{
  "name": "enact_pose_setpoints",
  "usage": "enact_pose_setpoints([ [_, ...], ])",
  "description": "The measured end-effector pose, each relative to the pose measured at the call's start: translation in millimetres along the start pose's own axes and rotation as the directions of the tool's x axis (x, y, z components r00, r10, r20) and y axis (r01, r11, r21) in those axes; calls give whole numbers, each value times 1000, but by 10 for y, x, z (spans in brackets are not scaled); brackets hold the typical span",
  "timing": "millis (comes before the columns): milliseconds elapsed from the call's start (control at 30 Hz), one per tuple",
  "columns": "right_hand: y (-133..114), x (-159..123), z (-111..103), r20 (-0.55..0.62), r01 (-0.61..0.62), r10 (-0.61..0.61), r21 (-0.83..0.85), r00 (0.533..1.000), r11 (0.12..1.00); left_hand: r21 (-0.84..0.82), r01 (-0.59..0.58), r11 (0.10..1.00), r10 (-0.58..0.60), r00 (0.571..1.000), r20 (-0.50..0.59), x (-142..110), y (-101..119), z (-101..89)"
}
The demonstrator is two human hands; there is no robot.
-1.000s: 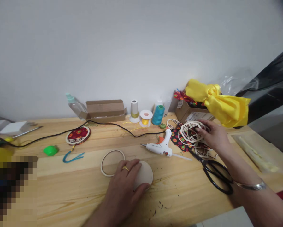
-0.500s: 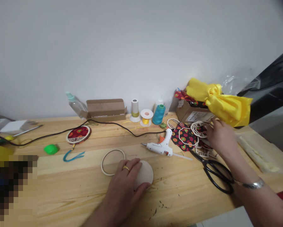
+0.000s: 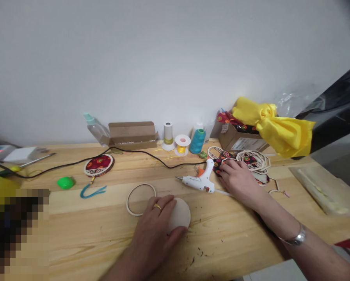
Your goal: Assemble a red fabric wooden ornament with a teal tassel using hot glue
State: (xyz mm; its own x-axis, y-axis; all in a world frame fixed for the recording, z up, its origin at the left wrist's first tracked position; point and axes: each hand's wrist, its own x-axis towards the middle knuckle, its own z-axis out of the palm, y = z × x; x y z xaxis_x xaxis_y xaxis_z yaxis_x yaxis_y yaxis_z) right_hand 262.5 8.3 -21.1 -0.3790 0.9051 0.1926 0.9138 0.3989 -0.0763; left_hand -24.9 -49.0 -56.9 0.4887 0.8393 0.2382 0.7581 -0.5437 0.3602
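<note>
My left hand (image 3: 155, 228) lies over a round, pale wooden disc (image 3: 181, 214), fingers on top and thumb along its near edge. Beside those fingers lies a thin wooden ring (image 3: 128, 201). My right hand (image 3: 240, 180) has its fingers together and curled onto dark patterned fabric (image 3: 217, 167); its thumb is hidden. A white glue gun (image 3: 199, 181) rests on its side just left of that hand. Behind the right hand is a pile of openwork wooden frames (image 3: 255, 160). My right forearm covers most of the black scissors.
A black cord (image 3: 139, 153) runs across the wooden table from the glue gun. Thread spools (image 3: 197, 141), an open cardboard box (image 3: 132, 136) and a spray bottle (image 3: 95, 128) stand along the wall. To the left are a red round ornament (image 3: 98, 164) and a green lump (image 3: 65, 182).
My right hand has moved left and nearer, from the wooden frames to the patterned fabric, and its forearm now covers the scissors. The left hand stays on the disc.
</note>
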Motion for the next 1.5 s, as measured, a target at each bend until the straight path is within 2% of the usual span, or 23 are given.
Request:
enact_pose_setpoints([
  [133, 92, -8, -13, -62, -120, 131, 158, 989, 980, 1, -14, 1000, 14, 1000, -6, 11, 0, 1],
  [200, 165, -21, -39, -110, -220, 255, 259, 961, 941, 4, -20, 1000, 20, 1000, -7, 14, -3, 0],
  [267, 259, -39, -64, -145, -334, 412, 378, 900, 863, 8, -24, 1000, 24, 1000, -8, 12, -7, -2],
  [367, 393, -65, -106, -118, -439, 608, 587, 785, 681, 14, -25, 1000, 26, 1000, -10, 5, -10, -2],
  [433, 447, -74, -140, -68, -445, 684, 712, 727, 543, 18, -27, 999, 27, 1000, -7, 3, -10, 0],
  [533, 475, -66, -187, -1, -401, 748, 844, 663, 357, 28, -29, 999, 29, 1000, -12, 5, -11, 8],
  [667, 471, -26, -225, 41, -292, 795, 940, 606, 174, 30, -26, 999, 26, 1000, 2, 8, -14, 13],
  [767, 443, 11, -264, 65, -210, 795, 975, 603, 79, 28, -17, 999, 17, 1000, -1, 6, -15, 14],
  [900, 316, 53, -355, 114, -151, 762, 988, 637, -22, 3, -1, 1000, 1, 1000, -8, 1, -12, 29],
  [1033, 54, 63, -419, 184, -153, 680, 982, 709, -106, -88, 56, 995, -62, 996, -69, -2, 3, 19],
  [1100, -137, 40, -415, 252, -173, 578, 967, 776, -188, -209, 98, 973, -124, 986, -116, -1, 21, -22],
  [1167, -361, -9, -383, 331, -242, 461, 940, 823, -243, -401, 153, 903, -213, 971, -111, 6, 45, -85],
  [1200, -479, -42, -358, 370, -289, 382, 923, 847, -252, -513, 191, 837, -266, 961, -75, 12, 58, -119],
  [1267, -711, -112, -295, 450, -399, 205, 883, 869, -248, -721, 247, 648, -332, 943, 24, 27, 81, -177],
  [1333, -910, -171, -229, 485, -464, 74, 864, 871, -198, -866, 254, 430, -323, 939, 115, 43, 98, -214],
  [1433, -1109, -211, -154, 488, -489, -48, 859, 871, -152, -939, 307, 158, -264, 929, 259, 53, 119, -241],
  [1500, -1171, -217, -131, 484, -490, -74, 861, 872, -137, -908, 413, 72, -243, 890, 386, 52, 135, -259],
])
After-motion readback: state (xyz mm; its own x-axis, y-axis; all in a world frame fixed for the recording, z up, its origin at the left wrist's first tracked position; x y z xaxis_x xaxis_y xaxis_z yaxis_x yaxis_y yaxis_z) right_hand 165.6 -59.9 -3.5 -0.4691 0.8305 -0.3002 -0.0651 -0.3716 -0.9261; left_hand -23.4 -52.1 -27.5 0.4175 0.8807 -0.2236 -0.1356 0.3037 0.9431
